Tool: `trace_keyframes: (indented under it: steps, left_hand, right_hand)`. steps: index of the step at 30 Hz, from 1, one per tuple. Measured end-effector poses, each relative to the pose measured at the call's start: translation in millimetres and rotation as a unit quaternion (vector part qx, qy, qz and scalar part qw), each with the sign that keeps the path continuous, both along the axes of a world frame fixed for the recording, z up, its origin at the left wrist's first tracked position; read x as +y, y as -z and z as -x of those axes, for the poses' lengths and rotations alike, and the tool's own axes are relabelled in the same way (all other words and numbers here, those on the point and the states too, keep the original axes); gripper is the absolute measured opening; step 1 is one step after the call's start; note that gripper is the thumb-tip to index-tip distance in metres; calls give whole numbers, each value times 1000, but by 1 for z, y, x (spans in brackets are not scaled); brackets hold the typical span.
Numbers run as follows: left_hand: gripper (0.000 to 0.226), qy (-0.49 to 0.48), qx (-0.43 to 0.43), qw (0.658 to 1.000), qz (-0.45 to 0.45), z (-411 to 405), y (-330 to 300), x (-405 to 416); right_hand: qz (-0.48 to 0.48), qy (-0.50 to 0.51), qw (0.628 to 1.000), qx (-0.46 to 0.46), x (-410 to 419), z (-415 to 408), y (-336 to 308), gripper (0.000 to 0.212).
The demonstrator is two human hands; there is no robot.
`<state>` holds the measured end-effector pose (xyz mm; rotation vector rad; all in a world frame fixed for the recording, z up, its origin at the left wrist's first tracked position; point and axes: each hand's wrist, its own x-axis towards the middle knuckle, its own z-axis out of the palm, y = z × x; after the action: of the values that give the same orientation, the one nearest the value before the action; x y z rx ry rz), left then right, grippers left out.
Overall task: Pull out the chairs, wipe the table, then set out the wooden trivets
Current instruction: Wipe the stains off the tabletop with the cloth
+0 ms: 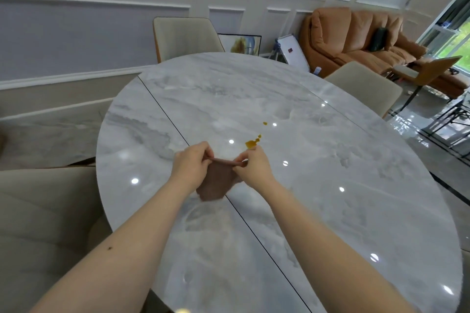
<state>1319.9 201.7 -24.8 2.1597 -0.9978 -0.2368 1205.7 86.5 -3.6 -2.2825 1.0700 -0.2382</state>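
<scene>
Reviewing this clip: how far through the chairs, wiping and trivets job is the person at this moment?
Early in the wiping stage. The chairs near the marble table appear to stand slightly back from it, though I can't confirm they were pulled. Left hand and right hand both hold a brown cloth stretched just above the tabletop. The yellow spill is not yet wiped. No wooden trivets are in view.
</scene>
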Motion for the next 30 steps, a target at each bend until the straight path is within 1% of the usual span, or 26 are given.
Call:
trace_keyframes:
  steps: [3, 5, 6, 7, 8, 10, 11, 12, 13, 15, 17, 19, 21, 24, 27, 30]
  left_hand:
    - [15, -47, -40, 997, 49, -25, -9, 1]
    - [16, -51, -20, 997, 57, -35, -8, 7]
    - [16, -47, 2, 998, 52, -40, -3, 13]
    - [16, -36, 24, 998, 41, -42, 3, 19]
    - [15, -19, 42, 999, 15, -42, 12, 27]
    - [10, 16, 71, 995, -63, -41, 32, 44]
    - [12, 24, 77, 992, -94, -40, 40, 50]
    - [15, 15, 78, 991, -106, -42, 52, 57]
    - [22, -10, 70, 992, -100, -46, 63, 64]
    - [36, -69, 14, 993, -92, -61, 83, 74]
    - [39, -114, -26, 986, -119, -76, 98, 78]
    - [45, -141, -34, 978, -152, -88, 108, 80]
    - [50, -148, -56, 972, -171, -98, 117, 80]
    - [53, -191, -72, 961, -188, -116, 128, 84]
    - [54, -240, -71, 949, -191, -132, 135, 88]
    - [55, -263, -68, 943, -191, -136, 142, 88]
  right_hand:
    - [28, -30, 995, -95, -2, -28, 1, 8]
    - [51, -60, 988, -130, 1, -33, 6, 7]
    - [64, -84, 986, -126, 3, -35, 14, 6]
    - [82, -118, 985, -97, 5, -33, 21, 6]
    - [102, -160, 981, -35, 6, -31, 31, 10]
    - [136, -238, 955, 113, 9, -26, 50, 26]
    - [147, -253, 945, 146, 10, -22, 58, 33]
    - [147, -256, 944, 148, 13, -24, 67, 38]
    - [139, -247, 950, 133, 16, -26, 74, 41]
    - [125, -221, 965, 70, 26, -37, 91, 48]
    - [125, -226, 966, 24, 34, -50, 110, 53]
    - [115, -267, 954, 77, 43, -62, 124, 58]
    - [126, -294, 938, 131, 53, -70, 138, 64]
    - [174, -295, 928, 146, 62, -78, 157, 72]
    - [189, -277, 929, 157, 47, -103, 159, 66]
    - [182, -239, 940, 161, 22, -162, 158, 61]
